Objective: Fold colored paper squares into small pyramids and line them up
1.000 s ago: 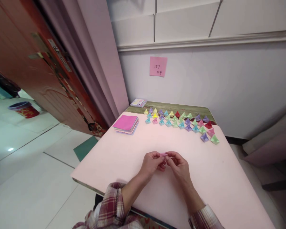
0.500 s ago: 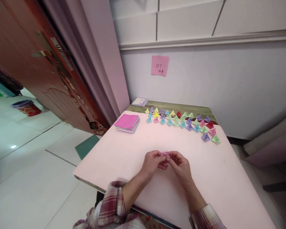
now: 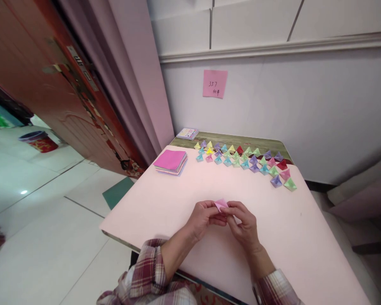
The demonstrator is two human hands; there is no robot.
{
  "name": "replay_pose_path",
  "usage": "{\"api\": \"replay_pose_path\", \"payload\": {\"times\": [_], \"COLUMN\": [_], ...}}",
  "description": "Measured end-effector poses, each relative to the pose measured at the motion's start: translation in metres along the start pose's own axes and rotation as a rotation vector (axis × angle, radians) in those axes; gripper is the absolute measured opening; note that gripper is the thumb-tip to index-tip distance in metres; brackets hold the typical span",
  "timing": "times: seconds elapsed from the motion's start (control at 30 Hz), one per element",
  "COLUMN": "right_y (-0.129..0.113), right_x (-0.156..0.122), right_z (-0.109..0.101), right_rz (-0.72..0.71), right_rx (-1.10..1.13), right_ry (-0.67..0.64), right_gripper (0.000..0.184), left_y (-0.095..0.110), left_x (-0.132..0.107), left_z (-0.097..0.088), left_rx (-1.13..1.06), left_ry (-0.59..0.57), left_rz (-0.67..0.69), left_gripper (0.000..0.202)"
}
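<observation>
A small folded piece of pink paper (image 3: 221,204) is held above the table between both hands. My left hand (image 3: 203,218) pinches its left side between thumb and fingers. My right hand (image 3: 243,220) grips its right edge, with the fingertips covering part of it. Beyond the hands, several small folded paper shapes (image 3: 254,167) in green, blue, purple, yellow, pink and red stand in rows. A stack of square coloured paper (image 3: 170,161), magenta on top, lies at the left of the table.
A pale pink cover (image 3: 165,203) lies over the table. At its back left corner is a small printed packet (image 3: 188,134). A pink note (image 3: 215,84) sticks to the wall. A green sheet (image 3: 117,192) is on the floor at the left, near the door (image 3: 82,114).
The pink paper now stands up more between my fingers, showing more of its face. My right hand has turned and shifted slightly. The camera view has moved a little.
</observation>
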State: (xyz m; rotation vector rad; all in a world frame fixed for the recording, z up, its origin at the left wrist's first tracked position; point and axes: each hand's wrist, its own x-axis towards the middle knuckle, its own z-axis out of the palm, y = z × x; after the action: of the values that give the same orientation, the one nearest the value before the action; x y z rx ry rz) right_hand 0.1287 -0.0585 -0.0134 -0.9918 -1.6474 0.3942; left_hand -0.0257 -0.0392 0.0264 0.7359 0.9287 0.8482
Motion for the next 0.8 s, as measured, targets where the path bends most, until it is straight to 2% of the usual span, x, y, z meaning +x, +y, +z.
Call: {"api": "replay_pose_path", "payload": {"times": [0.2,0.33,0.43,0.53,0.63,0.7,0.8], "right_y": [0.005,0.004,0.000,-0.001,0.000,0.000,0.000], "right_x": [-0.002,-0.002,-0.002,-0.001,0.001,0.003,0.004], "right_z": [-0.004,-0.004,-0.001,0.003,0.007,0.009,0.010], "right_rz": [-0.088,-0.095,0.055,0.384,0.662,0.715,0.705], "right_rx": [-0.096,-0.086,0.066,0.272,0.410,0.459,0.463], "right_ry": [0.028,0.006,0.041,0.163,0.143,0.102,0.090], "right_gripper": [0.040,0.040,0.028,0.019,0.024,0.026,0.026], "left_y": [0.005,0.001,-0.002,-0.004,-0.004,-0.005,-0.006], "left_x": [-0.003,0.000,0.004,0.005,0.004,0.003,0.002], "left_z": [0.000,-0.003,-0.003,-0.002,0.001,0.002,0.002], "left_rx": [0.003,0.006,0.009,0.060,0.122,0.143,0.159], "left_ry": [-0.100,-0.052,0.011,0.048,0.031,0.015,0.015], "left_rz": [0.037,0.063,0.066,0.109,0.175,0.188,0.188], "left_gripper": [0.031,0.036,0.036,0.038,0.038,0.037,0.037]}}
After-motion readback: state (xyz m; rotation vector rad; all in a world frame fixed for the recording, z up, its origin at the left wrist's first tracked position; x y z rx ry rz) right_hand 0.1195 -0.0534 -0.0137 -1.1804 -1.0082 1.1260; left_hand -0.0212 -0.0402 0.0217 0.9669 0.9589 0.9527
